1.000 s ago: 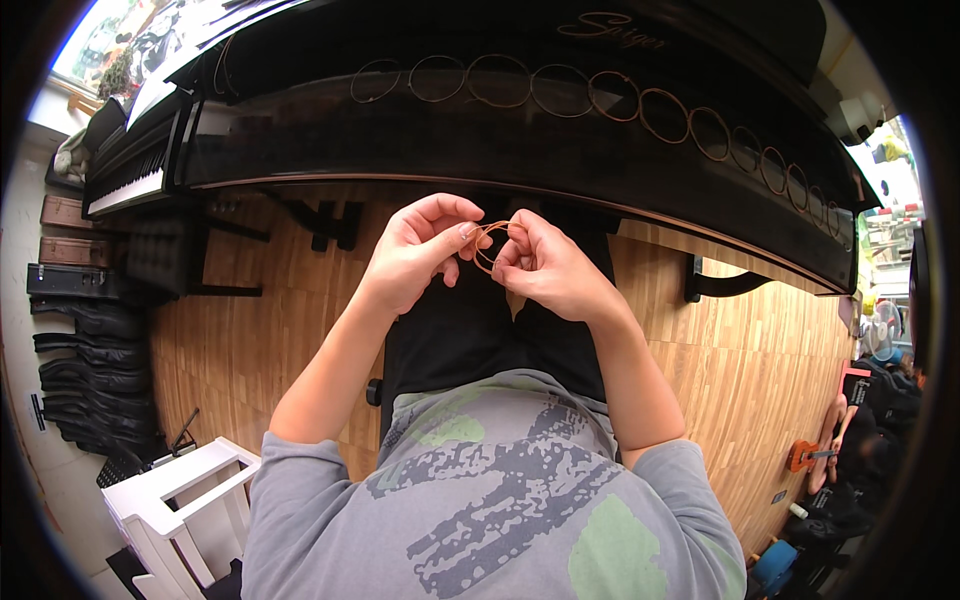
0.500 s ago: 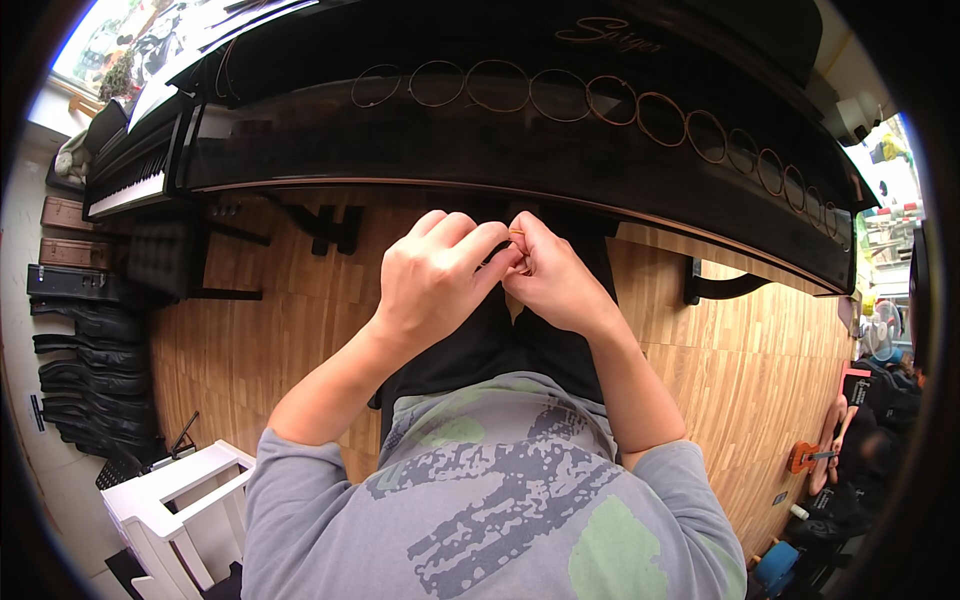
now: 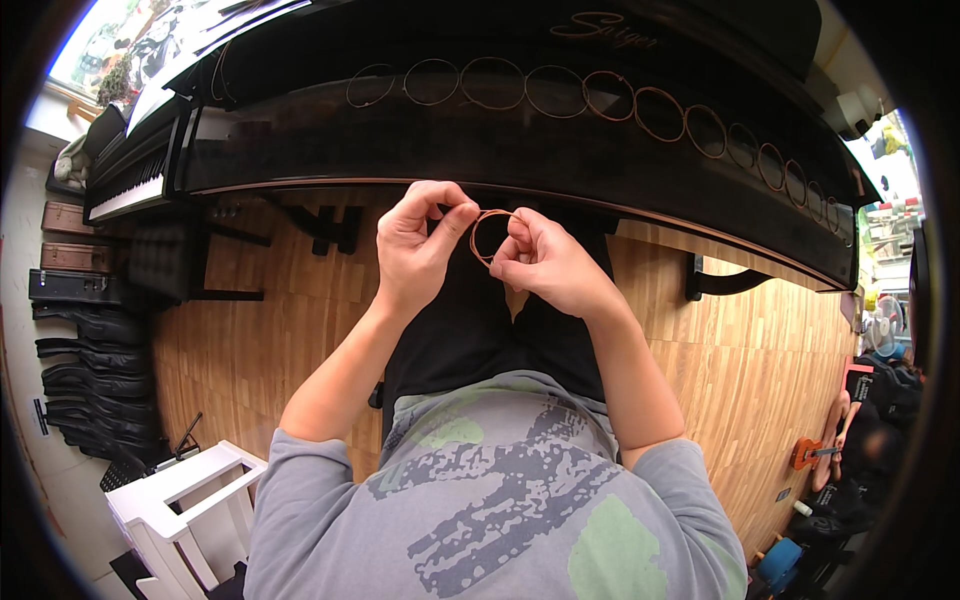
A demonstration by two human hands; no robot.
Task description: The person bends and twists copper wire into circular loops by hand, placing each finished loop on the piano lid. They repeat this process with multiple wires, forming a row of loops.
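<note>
Thumb and fingers of your right hand [image 3: 558, 268] are pinching the right side of that little coil of copper-coloured wire [image 3: 473, 238], so that side looks pretty secure to me. Your left hand [image 3: 410, 238] has thumb and forefinger brought together at the coil's left edge, but honestly I can't tell if you've got a strand between them or are just touching it.

The coil's up in the air between your hands, over your dark trousers [image 3: 490, 345]. I'd guess it's springy, so if your right pinch loosens, the turns could pop apart. Pull too hard with the left and you might kink it.

Also, there's a pointy tan scrap [image 3: 515, 303], maybe paper, sticking out below your right hand. Can't see what's holding it. If it's tucked in your palm, opening those fingers could drop it, and it'd be annoying to spot on that wooden floor [image 3: 700, 390], similar colour and all.

Further out, watch the black piano surface [image 3: 400, 145] just past your knuckles. You've got a row of wire rings [image 3: 636, 112] laid across it, some of them touching or nearly so. A careless reach could snag one and drag its neighbours along.
</note>
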